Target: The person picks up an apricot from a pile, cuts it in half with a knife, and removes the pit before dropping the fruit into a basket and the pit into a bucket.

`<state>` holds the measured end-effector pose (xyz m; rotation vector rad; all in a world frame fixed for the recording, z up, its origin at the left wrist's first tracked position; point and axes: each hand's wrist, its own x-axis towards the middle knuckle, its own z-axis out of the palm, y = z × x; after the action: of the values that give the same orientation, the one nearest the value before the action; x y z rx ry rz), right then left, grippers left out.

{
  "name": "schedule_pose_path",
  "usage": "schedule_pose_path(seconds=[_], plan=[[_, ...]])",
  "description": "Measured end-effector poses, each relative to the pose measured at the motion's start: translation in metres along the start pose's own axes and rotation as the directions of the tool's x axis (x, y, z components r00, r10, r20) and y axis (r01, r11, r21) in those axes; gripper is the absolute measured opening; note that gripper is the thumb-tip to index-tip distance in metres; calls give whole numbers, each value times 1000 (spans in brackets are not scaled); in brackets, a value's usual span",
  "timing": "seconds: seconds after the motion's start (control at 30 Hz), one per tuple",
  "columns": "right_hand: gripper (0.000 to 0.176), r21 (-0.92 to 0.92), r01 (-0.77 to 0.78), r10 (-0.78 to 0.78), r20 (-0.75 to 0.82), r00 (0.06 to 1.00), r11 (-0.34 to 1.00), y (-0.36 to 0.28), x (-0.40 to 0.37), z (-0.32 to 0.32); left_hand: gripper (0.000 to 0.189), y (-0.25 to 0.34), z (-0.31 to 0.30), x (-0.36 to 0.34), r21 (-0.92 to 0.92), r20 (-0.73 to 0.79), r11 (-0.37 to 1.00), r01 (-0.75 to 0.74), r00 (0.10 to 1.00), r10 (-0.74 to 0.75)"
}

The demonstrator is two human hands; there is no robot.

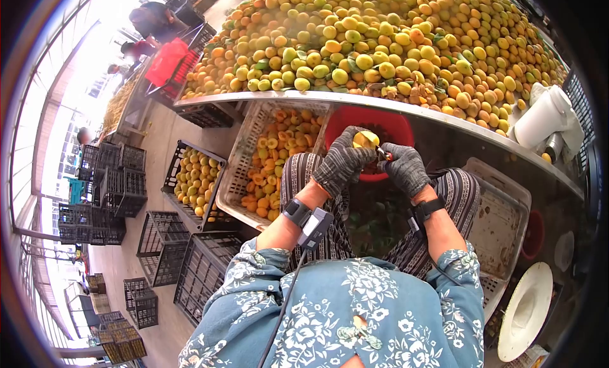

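My left hand (344,157), in a dark grey knitted glove, has its fingers wrapped round a yellow apricot (366,140). In my right hand (406,169), gloved the same way, is a small tool with a red and black handle (386,155); its tip meets the apricot's right side, and I cannot make out its blade. Both hands are above my lap, over the near part of a red basin (403,122) with dark bits inside. To the left, a white plastic crate (232,189) holds orange apricots, many of them split open.
A metal-edged table (438,116) heaped with apricots (355,45) spans the front. Black crates (168,247) stand left, one filled with whole apricots (196,174). At right are a pale crate (501,209), a straw hat (525,311) and a white container (544,117). People (155,19) work far left.
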<state>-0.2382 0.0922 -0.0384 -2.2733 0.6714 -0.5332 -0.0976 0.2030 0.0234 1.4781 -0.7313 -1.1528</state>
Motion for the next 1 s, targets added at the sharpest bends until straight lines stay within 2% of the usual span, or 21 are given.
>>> schedule_pose_path(seconds=[0.03,0.07,0.1,0.17,0.23,0.27,0.33,0.37,0.43,0.47,0.53,0.67,0.73,0.77,0.83,0.87,0.93,0.97,1.0], plan=[[18,113,-28,25,25,999,993,-2,0,0,38,-1,0,1,1,-4,1000,-1,1000,1],[17,224,-57,47,53,997,973,-3,0,0,41,-3,1,3,54,-18,992,-114,993,115],[17,225,-53,42,53,998,973,-1,0,2,43,-4,2,4,109,-25,969,-223,973,227],[17,527,-147,67,168,984,837,0,1,4,44,2,4,4,106,-52,977,-186,980,192],[17,487,-118,58,136,989,866,-5,2,-1,43,9,4,3,137,-78,981,-136,986,148],[17,402,-75,47,79,996,913,-10,3,-6,43,10,2,6,138,-84,981,-138,985,151],[18,178,-11,13,-14,1000,984,-20,7,-18,42,11,-3,11,1,-44,999,-51,998,51],[18,177,-9,11,-11,1000,984,-23,10,-21,42,8,-5,15,-2,-48,999,-51,998,51],[21,1,61,-61,-13,998,998,-27,16,-26,42,-2,-8,26,8,-9,977,-211,977,211],[21,0,59,-59,-9,998,998,-27,20,-26,42,-6,-8,30,5,-10,978,-209,978,209],[23,-182,53,-55,-5,998,982,-28,25,-24,42,-12,-9,37,-79,19,972,-223,974,225],[22,-273,29,-27,9,1000,962,-26,30,-18,39,-16,-14,41,-58,-1,971,-232,973,232],[19,-325,12,-5,23,1000,946,-28,33,-16,34,-15,-14,42,142,-27,956,-258,964,264],[19,-325,11,-1,29,1000,946,-25,33,-13,34,-14,-13,40,139,-29,957,-253,965,259],[17,-346,-4,17,33,999,938,-17,36,-5,29,-12,-11,38,136,-120,987,-86,987,103],[17,-347,-3,17,38,999,938,-16,38,-2,29,-20,-13,42,132,-122,988,-83,987,100],[17,-330,-44,70,67,995,943,-13,39,3,30,-36,-16,49,132,-120,971,-200,969,216],[17,-328,-44,72,72,995,944,-11,40,7,30,-39,-17,49,131,-122,972,-194,970,210],[17,-298,-49,73,69,995,953,-9,41,11,30,-42,-18,48,-57,-122,989,-140,984,132]])
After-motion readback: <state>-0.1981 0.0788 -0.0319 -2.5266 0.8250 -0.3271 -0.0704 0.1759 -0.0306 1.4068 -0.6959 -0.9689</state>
